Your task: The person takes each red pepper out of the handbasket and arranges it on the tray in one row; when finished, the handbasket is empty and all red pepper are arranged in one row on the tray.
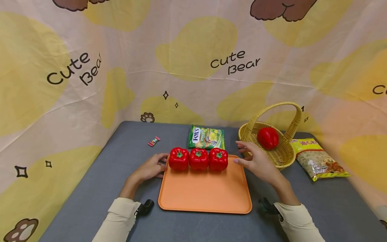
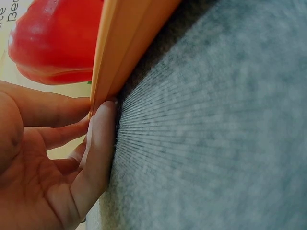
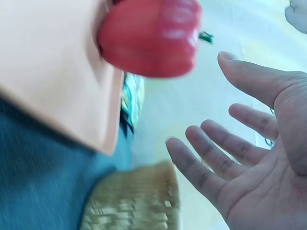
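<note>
Sleeves frame the orange tray (image 1: pixel 205 191); left hand (image 1: pixel 151 168) rests fingertips against its far-left corner, right hand (image 1: pixel 257 161) hovers with fingers spread and empty. Three red peppers (image 1: pixel 198 159) line the tray's far edge, running left-right, just left of those right fingers.

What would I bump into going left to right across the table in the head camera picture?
small candy → left hand → three red peppers on the orange tray → right hand → basket → snack bag.
</note>
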{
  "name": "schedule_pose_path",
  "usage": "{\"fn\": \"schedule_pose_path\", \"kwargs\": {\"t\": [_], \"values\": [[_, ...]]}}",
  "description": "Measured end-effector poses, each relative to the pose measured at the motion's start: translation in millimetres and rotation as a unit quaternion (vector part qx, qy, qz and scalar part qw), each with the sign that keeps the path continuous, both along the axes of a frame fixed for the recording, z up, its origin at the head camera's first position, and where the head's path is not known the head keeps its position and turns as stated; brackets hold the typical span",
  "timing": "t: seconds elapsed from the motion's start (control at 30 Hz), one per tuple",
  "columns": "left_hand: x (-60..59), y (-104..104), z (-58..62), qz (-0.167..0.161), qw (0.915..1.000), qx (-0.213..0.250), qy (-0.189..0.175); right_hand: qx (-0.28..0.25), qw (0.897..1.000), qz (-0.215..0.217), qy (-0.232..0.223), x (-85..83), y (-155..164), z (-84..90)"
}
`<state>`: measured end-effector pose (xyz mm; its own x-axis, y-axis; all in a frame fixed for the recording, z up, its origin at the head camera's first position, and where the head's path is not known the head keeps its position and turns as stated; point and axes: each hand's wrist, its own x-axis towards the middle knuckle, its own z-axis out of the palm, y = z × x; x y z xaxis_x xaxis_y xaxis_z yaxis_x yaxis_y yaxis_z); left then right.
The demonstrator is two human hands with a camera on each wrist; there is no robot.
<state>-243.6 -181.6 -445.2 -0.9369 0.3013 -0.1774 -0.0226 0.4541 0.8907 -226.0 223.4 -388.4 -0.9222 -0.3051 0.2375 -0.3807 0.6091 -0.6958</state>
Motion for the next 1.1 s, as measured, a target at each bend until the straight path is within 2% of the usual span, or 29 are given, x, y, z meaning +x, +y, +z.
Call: {"fn": "schedule_pose_path", "kwargs": {"t": [0.33,0.5,0.63,0.77,0.93,1.1], "values": [[0.6,-0.5,-0.1,0.000,1.0000,0.001,0.005,0.031,0.996,-0.040,0.076,-8.7,40.3,14.3],[0.9,-0.7,1.0,-0.001,1.0000,0.002,0.003,0.028,0.994,-0.055,0.088,-20.2,60.1,15.9],[1.4,0.1,1.9,0.002,1.0000,0.000,0.001,0.032,0.995,-0.071,0.065,-29.2,72.6,20.6],[0.1,-0.5,0.1,-0.002,1.0000,-0.001,0.001,0.071,0.993,-0.082,0.039,-41.2,82.5,28.9],[-0.4,0.0,-1.3,0.004,1.0000,-0.001,0.001,0.113,0.991,-0.075,0.005,-60.7,95.5,32.9],[0.2,-0.8,-0.5,-0.005,1.0000,0.000,0.002,0.127,0.988,-0.076,-0.037,-75.0,102.1,34.6]]}}
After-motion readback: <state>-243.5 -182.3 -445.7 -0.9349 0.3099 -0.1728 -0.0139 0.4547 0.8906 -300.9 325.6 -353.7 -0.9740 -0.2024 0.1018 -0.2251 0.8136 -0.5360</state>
